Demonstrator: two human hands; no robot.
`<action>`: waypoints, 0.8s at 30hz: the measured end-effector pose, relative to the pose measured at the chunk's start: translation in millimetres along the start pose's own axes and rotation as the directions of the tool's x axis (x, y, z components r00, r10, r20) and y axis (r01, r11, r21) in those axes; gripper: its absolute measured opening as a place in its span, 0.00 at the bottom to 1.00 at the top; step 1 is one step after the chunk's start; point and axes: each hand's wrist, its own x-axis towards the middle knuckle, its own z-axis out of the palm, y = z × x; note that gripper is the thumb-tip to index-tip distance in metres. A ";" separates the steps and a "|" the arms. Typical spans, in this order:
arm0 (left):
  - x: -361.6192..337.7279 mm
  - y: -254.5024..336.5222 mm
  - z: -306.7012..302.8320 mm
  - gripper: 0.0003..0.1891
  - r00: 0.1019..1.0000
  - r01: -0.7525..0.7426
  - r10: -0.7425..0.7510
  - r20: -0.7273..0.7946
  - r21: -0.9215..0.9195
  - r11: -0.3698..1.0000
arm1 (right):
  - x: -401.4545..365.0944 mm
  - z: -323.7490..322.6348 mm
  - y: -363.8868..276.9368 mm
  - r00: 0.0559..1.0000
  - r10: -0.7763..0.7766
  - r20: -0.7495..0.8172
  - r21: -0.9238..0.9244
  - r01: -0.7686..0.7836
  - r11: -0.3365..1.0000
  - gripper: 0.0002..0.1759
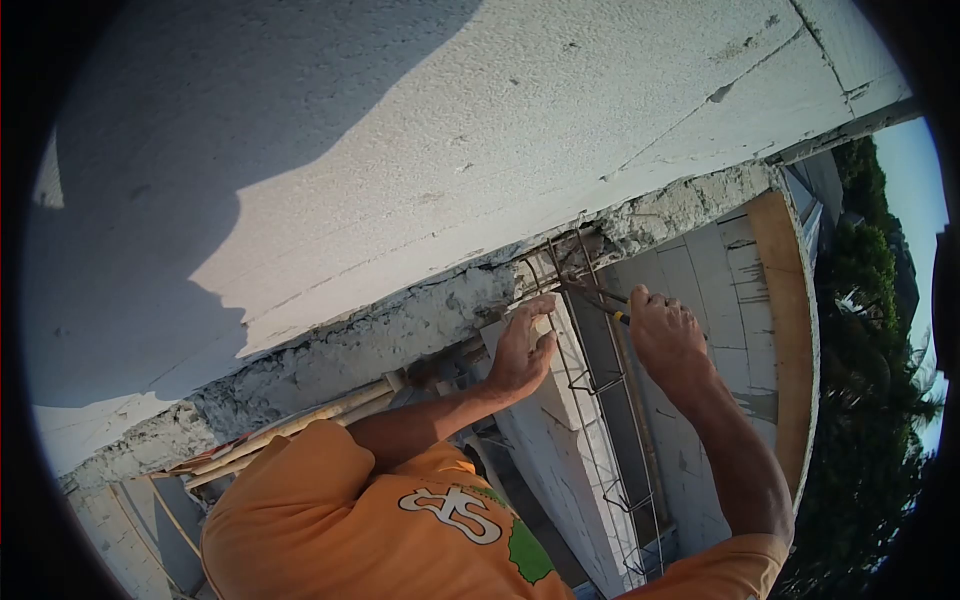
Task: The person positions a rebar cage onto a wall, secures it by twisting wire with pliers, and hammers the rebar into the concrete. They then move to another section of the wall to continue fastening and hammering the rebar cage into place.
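My right hand [668, 335] is closed around the handles of dark pincers [606, 300] with a yellow mark near the grip. The pincers' head reaches to the upper end of a steel rebar cage [597, 385], where the bars meet the rough concrete. My left hand [522, 352] rests at the end of a pale block wall [572, 400], its thumb and fingers apart and curved. Nothing shows in that hand. The cage runs lengthwise beside the block wall. Exactly what the pincers' jaws touch is too small to make out.
A large pale wall [430, 170] fills the upper view, with a rough concrete band [340, 310] along its edge. A wooden board [783, 330] edges the block wall at right. Wooden poles [300, 430] lie at left. Trees [865, 420] stand beyond.
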 end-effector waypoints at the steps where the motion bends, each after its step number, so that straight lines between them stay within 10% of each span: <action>1: -5.7 13.7 -1.4 0.24 0.884 0.468 -0.413 0.220 -0.424 0.775 | 5.5 -4.5 4.5 0.980 0.011 0.197 0.209 -0.053 0.976 0.13; 2: -7.3 20.6 -0.3 0.25 0.588 0.776 -0.580 0.564 -0.596 0.207 | 11.3 -10.7 9.0 0.924 -0.016 0.382 0.394 -0.147 0.907 0.14; 3: -6.0 20.4 6.5 0.25 0.588 0.779 -0.572 0.572 -0.591 0.209 | 17.8 -21.7 13.5 0.924 -0.005 0.382 0.394 -0.158 0.905 0.14; 5: -3.5 19.4 31.3 0.32 0.370 0.695 -0.401 0.838 -0.536 -0.480 | 29.2 -40.7 22.8 0.707 -0.159 0.689 0.612 -0.449 0.651 0.15; 11: 37.0 19.1 92.3 0.51 0.513 0.353 -0.487 0.706 -0.691 -0.630 | 35.2 -2.9 41.8 0.556 -0.430 0.711 0.693 -0.657 0.297 0.13; 15: 44.1 10.6 107.5 0.40 0.662 0.247 -0.502 0.556 -0.795 -0.555 | 27.2 -1.2 42.3 0.603 -0.476 0.640 0.739 -0.653 0.166 0.13; 16: 47.5 12.0 105.2 0.23 0.669 0.194 -0.515 0.536 -0.795 -0.575 | 29.4 1.0 43.8 0.579 -0.501 0.643 0.733 -0.656 0.183 0.14; 21: 58.9 3.8 111.5 0.13 0.737 0.000 -0.456 0.499 -0.674 -0.738 | 32.5 -6.8 44.3 0.565 -0.488 0.666 0.731 -0.623 0.278 0.15; 23: 52.3 -1.6 111.5 0.14 0.782 -0.017 -0.383 0.492 -0.598 -0.802 | 31.8 -43.6 29.5 0.564 -0.275 0.778 0.538 -0.373 0.756 0.19; 24: 53.8 0.5 110.4 0.14 0.781 -0.023 -0.390 0.488 -0.602 -0.798 | 25.2 -44.9 20.6 0.562 -0.282 0.778 0.540 -0.367 0.757 0.19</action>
